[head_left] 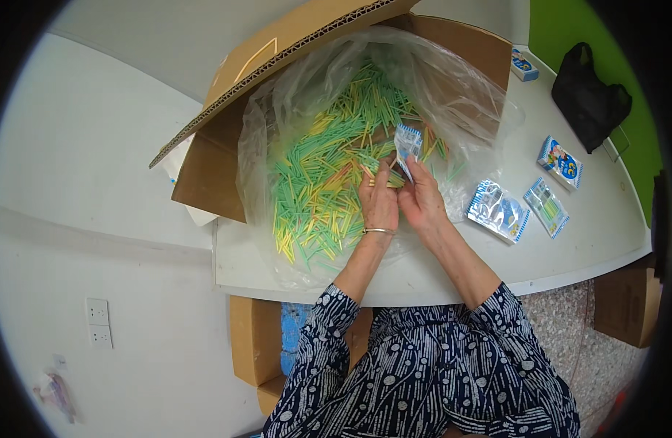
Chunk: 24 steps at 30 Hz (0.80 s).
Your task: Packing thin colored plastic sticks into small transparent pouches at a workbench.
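Green and yellow sticks (318, 182) fill the lined box (205, 175); the step in hand looks like pouch filling. Right hand (422, 198) fingers pinch a small clear pouch (407, 142), left hand (380, 201) fingers close on a few sticks. Next calls for sliding them into the pouch mouth.

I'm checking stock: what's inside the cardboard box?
The cardboard box holds a clear plastic liner full of green, yellow and orange sticks. The pile hides whatever lies beneath.

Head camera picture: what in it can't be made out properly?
- Small clear blue-edged packet: contents too small to tell; both hands cover its lower end.
- Left hand and right hand: fingertips overlap, so the grip is unclear.
- Brown cardboard box: its bottom is hidden by the clear plastic liner and thin green and yellow sticks.
- Black bag: contents hidden.
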Each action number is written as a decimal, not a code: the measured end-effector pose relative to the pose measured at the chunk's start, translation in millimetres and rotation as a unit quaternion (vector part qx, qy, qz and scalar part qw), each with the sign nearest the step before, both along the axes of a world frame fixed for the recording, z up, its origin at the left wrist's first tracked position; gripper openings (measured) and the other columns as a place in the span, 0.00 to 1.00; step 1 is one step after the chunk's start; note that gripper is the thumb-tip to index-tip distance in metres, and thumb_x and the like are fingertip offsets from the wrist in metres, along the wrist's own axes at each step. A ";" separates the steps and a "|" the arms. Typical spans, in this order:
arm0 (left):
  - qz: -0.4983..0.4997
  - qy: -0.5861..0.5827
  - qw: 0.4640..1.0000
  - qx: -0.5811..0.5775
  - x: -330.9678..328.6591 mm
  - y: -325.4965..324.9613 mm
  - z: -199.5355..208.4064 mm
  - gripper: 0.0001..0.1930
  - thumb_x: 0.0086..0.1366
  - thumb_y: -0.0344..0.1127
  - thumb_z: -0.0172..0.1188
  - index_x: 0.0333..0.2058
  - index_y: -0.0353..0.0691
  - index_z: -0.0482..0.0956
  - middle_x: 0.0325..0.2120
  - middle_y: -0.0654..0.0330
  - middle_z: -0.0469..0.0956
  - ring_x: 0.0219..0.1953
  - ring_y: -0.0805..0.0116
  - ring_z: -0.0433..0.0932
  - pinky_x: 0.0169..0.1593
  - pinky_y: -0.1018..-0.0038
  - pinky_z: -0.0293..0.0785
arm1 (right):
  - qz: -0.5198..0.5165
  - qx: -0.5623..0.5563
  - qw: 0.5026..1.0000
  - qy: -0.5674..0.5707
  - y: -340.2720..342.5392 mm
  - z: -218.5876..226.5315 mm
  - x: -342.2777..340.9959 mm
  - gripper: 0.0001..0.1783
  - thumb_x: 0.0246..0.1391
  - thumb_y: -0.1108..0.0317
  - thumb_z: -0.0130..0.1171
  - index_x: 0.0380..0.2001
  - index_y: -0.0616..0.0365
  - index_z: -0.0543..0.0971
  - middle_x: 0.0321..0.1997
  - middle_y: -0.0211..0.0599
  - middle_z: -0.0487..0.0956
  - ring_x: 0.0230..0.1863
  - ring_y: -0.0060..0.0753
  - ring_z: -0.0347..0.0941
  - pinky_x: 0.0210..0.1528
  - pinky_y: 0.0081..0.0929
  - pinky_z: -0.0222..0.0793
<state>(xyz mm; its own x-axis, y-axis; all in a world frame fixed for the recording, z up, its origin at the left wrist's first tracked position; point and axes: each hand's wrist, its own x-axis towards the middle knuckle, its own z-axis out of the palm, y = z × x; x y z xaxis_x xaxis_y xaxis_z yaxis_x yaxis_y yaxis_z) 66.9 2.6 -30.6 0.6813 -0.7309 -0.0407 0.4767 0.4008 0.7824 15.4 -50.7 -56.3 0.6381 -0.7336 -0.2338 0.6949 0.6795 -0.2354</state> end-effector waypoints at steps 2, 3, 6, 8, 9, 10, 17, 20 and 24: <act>-0.006 0.007 1.000 -0.004 3.7 0.5 -2.6 0.15 0.66 0.33 0.53 0.49 0.33 0.69 0.48 0.54 0.73 0.50 0.66 0.71 0.54 0.70 0.68 | 0.009 -0.007 1.000 -0.007 0.3 2.1 -2.7 0.12 0.58 0.66 0.55 0.44 0.58 0.74 0.43 0.33 0.78 0.45 0.27 0.72 0.54 0.26 0.65; -0.023 0.006 1.000 -0.002 8.4 1.1 -3.3 0.15 0.66 0.34 0.53 0.49 0.33 0.70 0.48 0.55 0.73 0.50 0.66 0.71 0.55 0.70 0.66 | 0.008 -0.007 1.000 -0.006 -0.3 3.3 -3.5 0.12 0.58 0.66 0.55 0.44 0.58 0.74 0.43 0.33 0.78 0.45 0.27 0.72 0.54 0.26 0.65; -0.032 -0.007 0.999 0.017 18.8 3.8 -3.5 0.14 0.67 0.35 0.52 0.47 0.34 0.72 0.46 0.55 0.74 0.49 0.67 0.70 0.56 0.70 0.64 | 0.022 -0.034 0.999 0.006 -2.3 6.3 -6.1 0.12 0.58 0.66 0.56 0.44 0.58 0.74 0.44 0.33 0.78 0.46 0.26 0.72 0.54 0.25 0.65; -0.024 -0.020 0.999 0.033 27.1 4.5 -4.3 0.13 0.67 0.36 0.52 0.45 0.34 0.73 0.44 0.56 0.74 0.48 0.68 0.70 0.55 0.71 0.63 | 0.019 -0.092 0.995 0.025 -5.6 9.0 -10.5 0.12 0.58 0.66 0.56 0.43 0.57 0.75 0.45 0.31 0.78 0.46 0.23 0.72 0.54 0.24 0.65; -0.012 -0.056 0.997 0.050 31.7 4.3 -4.4 0.13 0.67 0.36 0.52 0.44 0.33 0.74 0.43 0.57 0.75 0.48 0.69 0.70 0.54 0.72 0.63 | 0.019 -0.093 0.995 0.025 -7.0 10.4 -13.0 0.12 0.58 0.66 0.56 0.43 0.57 0.75 0.45 0.31 0.78 0.46 0.23 0.72 0.54 0.24 0.65; -0.001 -0.093 0.994 0.066 37.1 4.0 -5.8 0.12 0.67 0.36 0.51 0.42 0.33 0.75 0.42 0.57 0.75 0.47 0.70 0.69 0.53 0.73 0.62 | 0.021 -0.123 0.991 0.046 -8.5 13.3 -15.7 0.12 0.58 0.65 0.57 0.43 0.57 0.75 0.44 0.30 0.78 0.46 0.21 0.72 0.53 0.23 0.65; 0.055 -0.298 0.936 0.181 67.8 5.3 -9.6 0.17 0.68 0.39 0.51 0.47 0.31 0.73 0.38 0.57 0.78 0.42 0.70 0.74 0.50 0.72 0.68 | 0.069 -0.257 0.955 0.130 -13.3 32.0 -45.2 0.10 0.59 0.63 0.56 0.39 0.58 0.76 0.38 0.25 0.79 0.39 0.12 0.72 0.45 0.16 0.67; 0.079 -0.315 0.930 0.171 70.7 3.8 -8.7 0.16 0.68 0.41 0.51 0.44 0.32 0.74 0.35 0.57 0.78 0.41 0.69 0.75 0.48 0.73 0.70 | 0.085 -0.280 0.939 0.179 -10.1 41.5 -60.9 0.10 0.59 0.63 0.56 0.36 0.58 0.77 0.34 0.23 0.78 0.34 0.10 0.70 0.39 0.13 0.65; 0.025 -0.185 0.974 0.125 67.3 0.4 2.8 0.13 0.70 0.41 0.48 0.38 0.34 0.71 0.33 0.53 0.77 0.37 0.60 0.78 0.46 0.69 0.73 | 0.109 -0.347 0.902 0.234 -14.4 25.2 -78.5 0.10 0.58 0.62 0.57 0.31 0.58 0.77 0.28 0.23 0.77 0.29 0.09 0.67 0.34 0.12 0.61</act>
